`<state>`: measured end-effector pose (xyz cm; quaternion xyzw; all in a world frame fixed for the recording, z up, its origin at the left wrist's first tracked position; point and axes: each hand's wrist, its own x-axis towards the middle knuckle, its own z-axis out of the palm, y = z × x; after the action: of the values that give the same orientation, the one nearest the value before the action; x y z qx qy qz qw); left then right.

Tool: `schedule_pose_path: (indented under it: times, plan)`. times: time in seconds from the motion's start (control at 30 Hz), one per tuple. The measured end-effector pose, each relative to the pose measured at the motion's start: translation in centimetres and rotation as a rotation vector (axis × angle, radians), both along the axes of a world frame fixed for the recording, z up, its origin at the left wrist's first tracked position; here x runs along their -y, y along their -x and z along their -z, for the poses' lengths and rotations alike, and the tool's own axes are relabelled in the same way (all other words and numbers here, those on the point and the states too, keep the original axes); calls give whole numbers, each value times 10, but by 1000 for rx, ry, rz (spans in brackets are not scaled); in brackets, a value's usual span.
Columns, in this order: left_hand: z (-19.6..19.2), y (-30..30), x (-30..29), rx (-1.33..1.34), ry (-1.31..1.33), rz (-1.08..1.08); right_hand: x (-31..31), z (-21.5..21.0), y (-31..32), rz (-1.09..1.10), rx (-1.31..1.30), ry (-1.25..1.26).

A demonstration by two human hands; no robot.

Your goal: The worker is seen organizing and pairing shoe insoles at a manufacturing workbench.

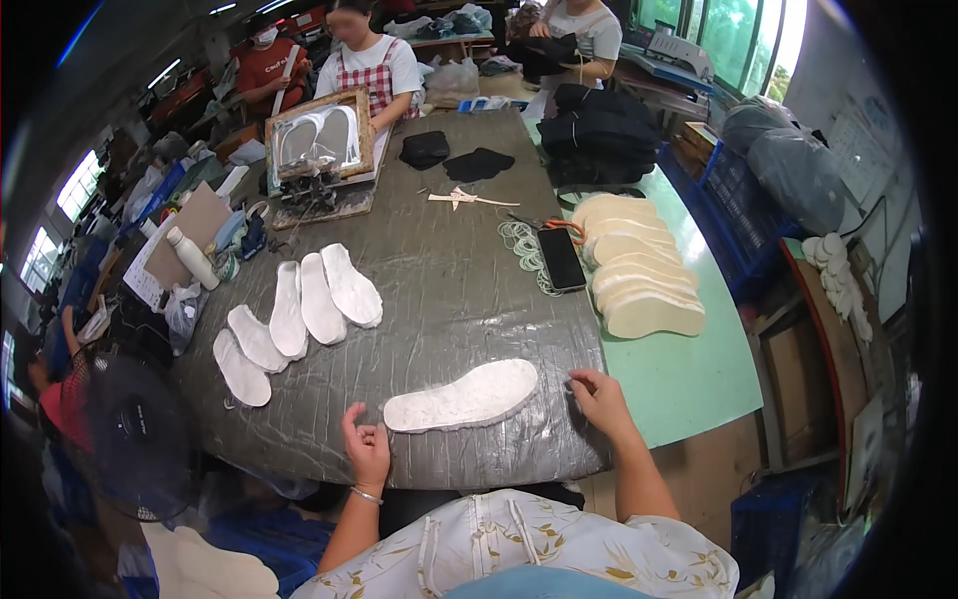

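White insole (461, 396) flat on dark worktable (459, 299) between person's left hand (367, 446) and right hand (603, 404); five more insoles (321, 299) farther left

The person is wearing a white top (599, 547), its cloth carrying a scattered print of olive-gold leaves and thin stems. Narrow pale strips (523, 531) are running down its front, at least 2 of them. A plain blue cloth (559, 585) is covering the lowest part in view. 1 thin, silvery bracelet (367, 496) is circling the left wrist. The left hand (366, 447) and right hand (602, 402) are showing bare.
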<state>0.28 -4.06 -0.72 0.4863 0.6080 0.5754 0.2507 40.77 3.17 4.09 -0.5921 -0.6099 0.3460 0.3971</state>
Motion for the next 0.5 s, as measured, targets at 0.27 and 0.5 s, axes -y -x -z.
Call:
schedule_pose_path:
  times: [0.27, 0.5]
  plan:
    - [0, 0, 0, 28, 18, 2, 4, 3, 23, -9, 34, 11]
    - [1, 1, 1, 50, 8, 4, 0, 20, 24, -28, 102, -3]
